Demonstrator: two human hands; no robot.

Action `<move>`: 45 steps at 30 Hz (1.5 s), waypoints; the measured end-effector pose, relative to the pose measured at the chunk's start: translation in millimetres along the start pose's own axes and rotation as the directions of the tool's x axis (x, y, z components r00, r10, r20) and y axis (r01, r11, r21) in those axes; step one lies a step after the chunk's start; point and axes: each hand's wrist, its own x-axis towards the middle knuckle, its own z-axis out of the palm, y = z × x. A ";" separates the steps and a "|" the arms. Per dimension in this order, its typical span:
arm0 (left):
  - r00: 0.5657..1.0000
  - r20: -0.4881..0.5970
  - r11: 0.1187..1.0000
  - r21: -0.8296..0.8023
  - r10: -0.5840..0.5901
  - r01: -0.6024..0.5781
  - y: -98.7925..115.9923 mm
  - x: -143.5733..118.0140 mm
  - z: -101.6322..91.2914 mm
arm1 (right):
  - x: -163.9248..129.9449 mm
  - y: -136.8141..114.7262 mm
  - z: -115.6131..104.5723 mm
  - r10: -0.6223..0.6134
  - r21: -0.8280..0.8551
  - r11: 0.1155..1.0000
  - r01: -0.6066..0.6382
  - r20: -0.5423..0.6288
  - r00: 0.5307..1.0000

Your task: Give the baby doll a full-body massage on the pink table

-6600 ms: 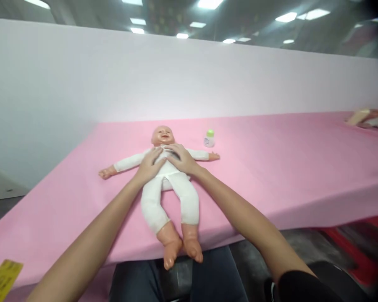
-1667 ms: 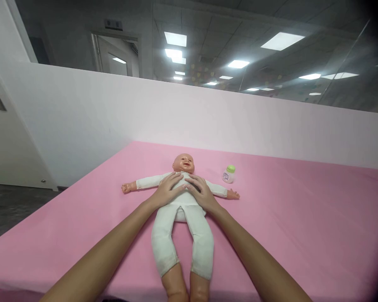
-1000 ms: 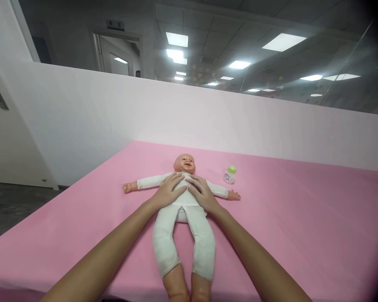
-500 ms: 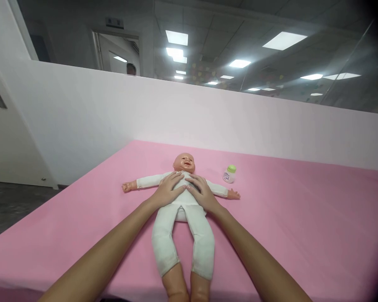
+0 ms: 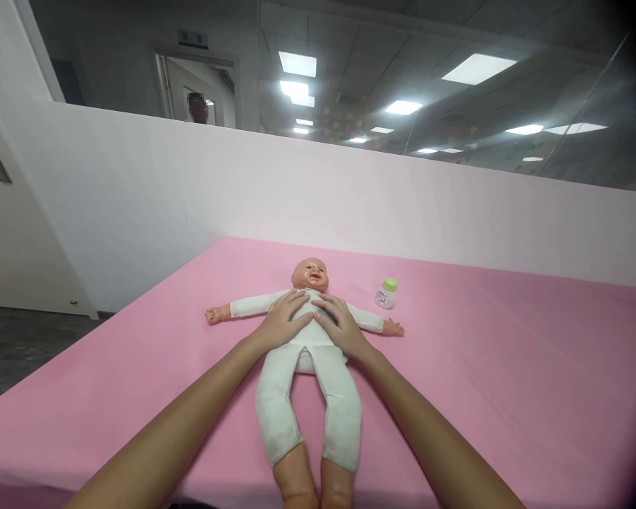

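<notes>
The baby doll (image 5: 307, 353) lies face-up near the pink table's (image 5: 509, 382) front edge, feet overhanging; a firm downward push could slide it off. The left hand (image 5: 286, 322) and right hand (image 5: 339, 325) rest flat, fingers spread, on its chest, gripping nothing.

White partition wall (image 5: 297, 191), ceiling light panels (image 5: 477, 68), perhaps a doorway (image 5: 196, 95) behind.

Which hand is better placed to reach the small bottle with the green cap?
Probably the right hand: it rests on the doll on the side where the bottle stands. The left hand is farther away.
</notes>
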 end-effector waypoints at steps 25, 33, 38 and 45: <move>0.996 -0.048 0.996 0.063 0.071 -0.068 -3.0 1.0 3.1 | 1.4 -1.0 -0.2 -0.070 0.018 0.997 0.070 0.002 0.998; 0.984 -0.121 0.989 0.081 0.131 -0.122 12.9 0.1 -2.8 | 2.0 -7.0 -1.2 -0.024 -0.006 1.000 0.024 -0.002 1.000; 0.998 -0.015 0.997 0.054 0.061 -0.061 3.6 -1.4 1.9 | -2.0 -5.3 -0.5 0.009 0.018 1.000 -0.010 0.075 0.997; 0.999 0.033 0.999 0.029 0.019 -0.020 4.9 -0.6 1.0 | 1.3 -9.2 2.2 0.060 0.052 0.997 -0.061 0.012 0.998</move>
